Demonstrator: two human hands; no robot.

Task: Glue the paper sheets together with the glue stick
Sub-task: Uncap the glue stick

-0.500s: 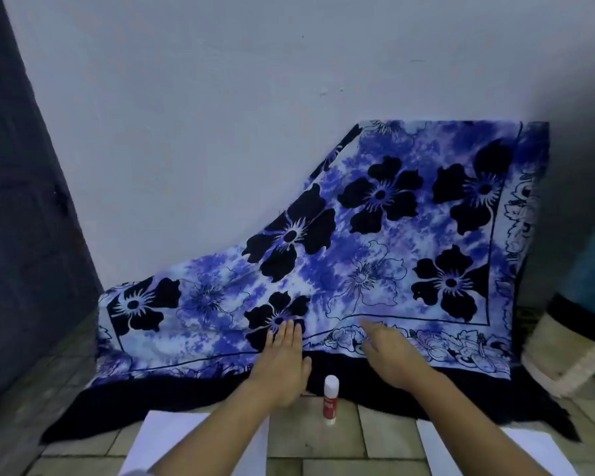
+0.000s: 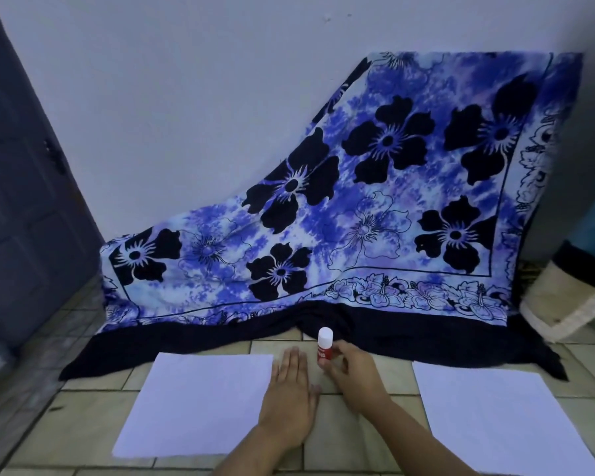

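1. We see a tiled floor (image 2: 358,438) bearing the glue stick (image 2: 324,345).
2. A blue floral cloth (image 2: 358,201) drapes from the wall (image 2: 186,97) just behind the glue stick.
3. The left paper sheet (image 2: 193,407) lies left of the glue stick, and the right paper sheet (image 2: 495,424) lies well to its right.
4. Our left hand (image 2: 291,396) lies flat with straight fingers, just left of the glue stick.
5. Our right hand (image 2: 354,376) pinches the upright glue stick's red body.

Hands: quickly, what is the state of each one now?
Left hand: open, flat at the right edge of the left paper sheet.
Right hand: closed on the upright glue stick, fingers curled round it.
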